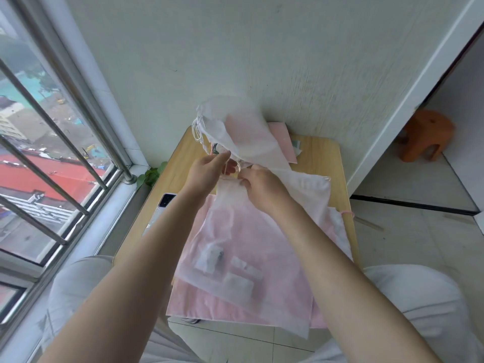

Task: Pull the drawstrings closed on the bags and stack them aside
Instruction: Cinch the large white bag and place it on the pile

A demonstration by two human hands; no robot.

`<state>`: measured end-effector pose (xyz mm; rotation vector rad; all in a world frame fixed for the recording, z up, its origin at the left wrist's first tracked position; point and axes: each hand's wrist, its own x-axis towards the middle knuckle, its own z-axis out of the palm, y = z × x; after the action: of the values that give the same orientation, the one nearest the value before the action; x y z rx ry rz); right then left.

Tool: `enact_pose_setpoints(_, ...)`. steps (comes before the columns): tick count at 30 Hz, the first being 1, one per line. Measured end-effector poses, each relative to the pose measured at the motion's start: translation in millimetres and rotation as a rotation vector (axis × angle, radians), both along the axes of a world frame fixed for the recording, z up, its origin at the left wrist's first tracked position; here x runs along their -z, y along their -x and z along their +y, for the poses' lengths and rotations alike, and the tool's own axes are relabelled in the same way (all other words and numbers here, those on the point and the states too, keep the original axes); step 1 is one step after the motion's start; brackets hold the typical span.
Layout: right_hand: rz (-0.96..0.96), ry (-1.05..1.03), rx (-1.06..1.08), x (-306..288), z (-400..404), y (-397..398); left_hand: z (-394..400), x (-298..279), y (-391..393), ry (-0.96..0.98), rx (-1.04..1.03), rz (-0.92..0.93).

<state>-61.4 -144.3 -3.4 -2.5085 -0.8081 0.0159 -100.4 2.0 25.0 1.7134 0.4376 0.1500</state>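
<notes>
A translucent white drawstring bag [243, 247] with small white packets inside lies on a pink sheet on the small wooden table [337, 163]. My left hand [207, 169] and my right hand [262, 187] both pinch at its gathered top edge, where a thin white string runs between them. Behind my hands, more white drawstring bags [235, 129] are heaped against the wall, their cords hanging at the left. Another flat white bag [311, 195] lies to the right under my right forearm.
A phone [163, 205] rests on the table's left side by the window with metal bars. Pink cards [282, 137] lie at the table's back. An orange stool [427, 134] stands on the tiled floor to the right. My knees flank the table.
</notes>
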Motion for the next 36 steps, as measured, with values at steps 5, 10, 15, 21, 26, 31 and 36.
enact_pose_setpoints(5, -0.002, 0.036, 0.029, 14, 7, 6, -4, -5, 5, -0.097, 0.053, -0.078)
enact_pose_setpoints(10, 0.061, 0.086, 0.056, 22, 20, 14, -26, 6, 9, -0.641, 0.117, -0.028)
enact_pose_setpoints(15, 0.19, -0.028, 0.105, 36, 5, 10, -27, 33, 13, -1.047, 0.166, 0.112)
enact_pose_setpoints(21, 0.192, 0.196, 0.281, 39, -34, -12, -13, 69, 23, -1.18, 0.254, 0.26)
enact_pose_setpoints(26, 0.248, 0.261, 0.44, 44, -71, -24, -10, 83, 27, -1.16, 0.289, 0.38)
enact_pose_setpoints(31, 0.327, 0.163, 0.517, 47, -106, -32, -6, 104, 30, -0.983, 0.257, 0.487)
enact_pose_setpoints(36, 0.582, -0.107, 0.558, 40, -125, -31, -1, 105, 30, -0.8, 0.107, 0.452)
